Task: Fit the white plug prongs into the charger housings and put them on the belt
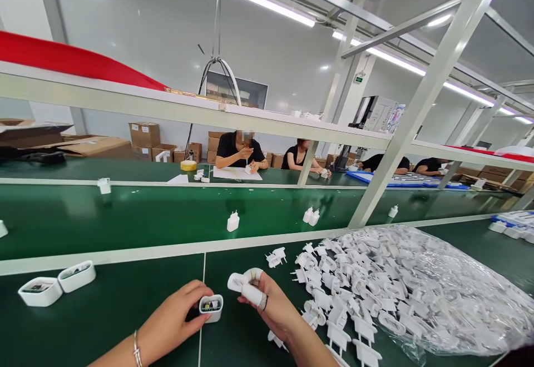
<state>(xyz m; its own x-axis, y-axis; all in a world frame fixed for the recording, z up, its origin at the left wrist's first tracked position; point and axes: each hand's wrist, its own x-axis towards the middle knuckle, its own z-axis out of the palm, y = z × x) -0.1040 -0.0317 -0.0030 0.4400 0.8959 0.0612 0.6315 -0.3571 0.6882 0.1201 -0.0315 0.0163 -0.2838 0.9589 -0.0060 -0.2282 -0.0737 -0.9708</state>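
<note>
My left hand [183, 308] grips a white charger housing [211, 315] by its sides, thumb at the front and fingers behind. Its open top faces up and shows a circuit board with small parts inside. To the right, my right hand [271, 303] pinches a white plug cover [236, 282] between thumb and finger; white wrappings cover those fingertips. A small gap separates the cover from the housing. Beside my right arm lies a heap of loose white plug covers [334, 294], many with two pins, spilling from a clear plastic bag [450, 294].
Two open charger housings [40, 292] stand at the left. Beyond a pale rail, a green conveyor belt [167, 211] carries several white chargers [233, 221]. A slanted metal post [425, 100] rises at the right. Co-workers [240, 153] sit across the line.
</note>
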